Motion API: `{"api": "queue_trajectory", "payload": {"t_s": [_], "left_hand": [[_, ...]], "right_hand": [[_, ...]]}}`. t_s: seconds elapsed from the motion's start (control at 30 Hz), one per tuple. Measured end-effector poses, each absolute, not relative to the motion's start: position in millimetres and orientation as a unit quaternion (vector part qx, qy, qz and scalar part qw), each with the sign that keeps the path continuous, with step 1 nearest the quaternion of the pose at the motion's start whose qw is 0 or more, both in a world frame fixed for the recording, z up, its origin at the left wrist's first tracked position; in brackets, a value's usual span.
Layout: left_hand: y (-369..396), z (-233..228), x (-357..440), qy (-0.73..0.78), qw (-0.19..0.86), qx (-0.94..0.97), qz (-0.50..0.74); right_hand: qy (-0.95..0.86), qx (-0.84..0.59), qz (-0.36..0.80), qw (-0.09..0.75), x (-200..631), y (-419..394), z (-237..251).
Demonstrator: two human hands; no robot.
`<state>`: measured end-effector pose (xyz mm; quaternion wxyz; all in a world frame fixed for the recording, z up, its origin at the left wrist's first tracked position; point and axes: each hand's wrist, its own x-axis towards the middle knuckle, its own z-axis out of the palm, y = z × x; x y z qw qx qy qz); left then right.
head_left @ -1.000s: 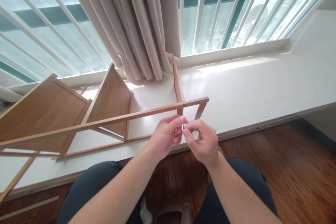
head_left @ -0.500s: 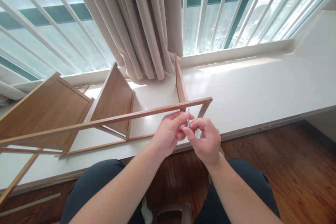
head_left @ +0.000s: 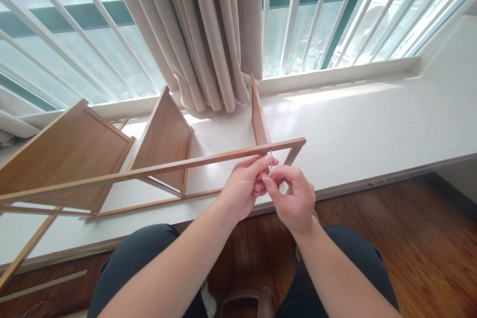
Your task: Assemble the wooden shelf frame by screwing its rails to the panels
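A slim silver metal rod (head_left: 271,155) stands almost upright between my fingers, its upper tip against the wooden rail (head_left: 208,160) near the rail's right end. Whether it is a bolt or a hex key I cannot make out. My left hand (head_left: 244,186) is closed, thumb and fingers pinching around the rod just below the rail. Close beside it, my right hand (head_left: 294,196) pinches the rod's lower end between thumb and forefinger. The rail belongs to a brown wooden shelf frame lying on its side, and an upright wooden panel (head_left: 260,114) meets it just above my hands.
Two more shelf panels, a middle one (head_left: 162,146) and a larger one (head_left: 67,154), stand in the frame leftward. The frame lies on a white window ledge (head_left: 354,124). Behind hang a beige curtain (head_left: 194,35) and white window bars. Below are a wooden floor (head_left: 372,223) and a stool (head_left: 244,303).
My hands have shifted slightly up the picture, and the rod's tip now overlaps the rail's face. The whole view has moved a little; the frame keeps its pose.
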<state>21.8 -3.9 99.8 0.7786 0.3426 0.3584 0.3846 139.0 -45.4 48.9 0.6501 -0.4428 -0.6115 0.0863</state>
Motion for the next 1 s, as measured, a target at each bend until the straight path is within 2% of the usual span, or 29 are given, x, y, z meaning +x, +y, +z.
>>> {"api": "queue_trajectory", "payload": {"t_s": [0.27,0.73,1.0], "left_hand": [[-4,96,22,0.342,0.794,0.325,0.384],[-4,97,22,0.335,0.800,0.333,0.369],[-6,80,15,0.398,0.747,0.400,0.350]], "right_hand": [[-0.617,-0.435,0.080,0.651,142,-44,51],[-0.573,-0.430,0.138,0.684,145,-43,46],[-0.611,-0.447,0.096,0.646,147,-42,53]]}}
